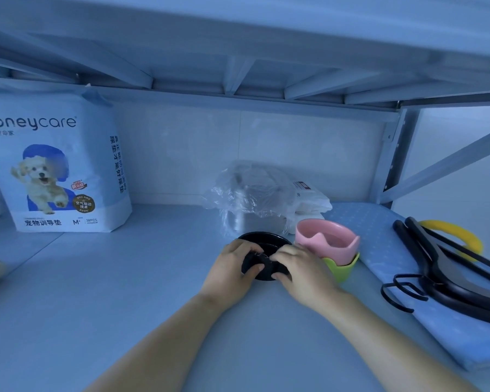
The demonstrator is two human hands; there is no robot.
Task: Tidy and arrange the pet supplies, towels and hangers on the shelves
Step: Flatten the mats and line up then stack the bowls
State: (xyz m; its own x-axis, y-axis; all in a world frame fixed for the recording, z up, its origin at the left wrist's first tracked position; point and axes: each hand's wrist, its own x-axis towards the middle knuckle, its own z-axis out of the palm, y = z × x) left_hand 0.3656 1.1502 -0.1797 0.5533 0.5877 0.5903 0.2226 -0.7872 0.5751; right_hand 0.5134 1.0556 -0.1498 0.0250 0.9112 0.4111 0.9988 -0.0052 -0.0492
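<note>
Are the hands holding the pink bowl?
No, the left hand and the right hand both grip the black dish, while the pink bowl sits in the green bowl beside them.

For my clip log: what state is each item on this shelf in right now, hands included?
Pet training pad pack: standing upright, far left.
Black dish: gripped from both sides.
Left hand: grips the dish.
Right hand: grips the dish.
Pink bowl: upright, nested in the green bowl.
Metal bowl: wrapped in clear plastic.
Blue towel: folded, lying flat.
Black hangers: lying on the towel.
Yellow hanger: lying behind them, partly hidden.
</note>
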